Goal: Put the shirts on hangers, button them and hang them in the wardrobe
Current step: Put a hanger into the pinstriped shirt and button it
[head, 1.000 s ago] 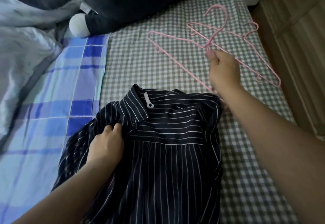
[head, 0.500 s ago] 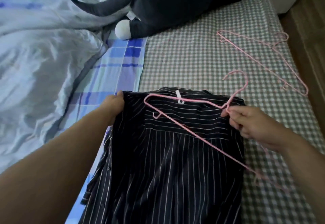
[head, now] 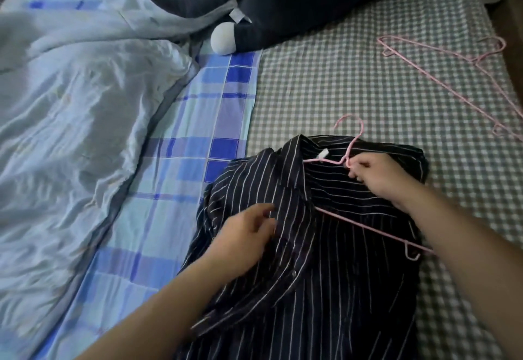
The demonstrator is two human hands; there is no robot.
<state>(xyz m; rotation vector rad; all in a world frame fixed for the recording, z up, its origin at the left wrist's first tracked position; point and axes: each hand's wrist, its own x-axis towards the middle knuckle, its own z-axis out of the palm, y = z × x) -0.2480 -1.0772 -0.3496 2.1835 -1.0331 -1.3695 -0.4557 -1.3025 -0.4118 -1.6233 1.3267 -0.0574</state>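
The dark striped shirt [head: 325, 246] lies on the bed [head: 353, 82] at the near centre, collar toward the far side, spread across the seam between the grey-checked sheet and the blue plaid one. A pink hanger [head: 368, 225] is partly inside it: the hook pokes out past the collar on the far side, the left arm of the hanger is hidden under the left front panel, and the right arm lies bare across the open shirt, its notched end out past the right edge of the fabric.

The right hand [head: 376, 175] pinches the hanger at the neck just below the hook. The left hand [head: 249, 232] rests on the left front panel with fingers loosely spread; it looks to be smoothing or tugging the cloth, though motion blur makes it hard to tell whether any fabric is pinched.

The main risk is on the right side. That shoulder is not over the hanger yet, so lifting now would let the shirt slide off toward the left and drop in a heap. Pulling the left panel too hard could drag the hanger askew in the collar, since only the neck is held. The thin wire end may also snag the cloth when the right shoulder is drawn over it. A second pink hanger [head: 452, 82] lies on the checked sheet at the far right, well apart.
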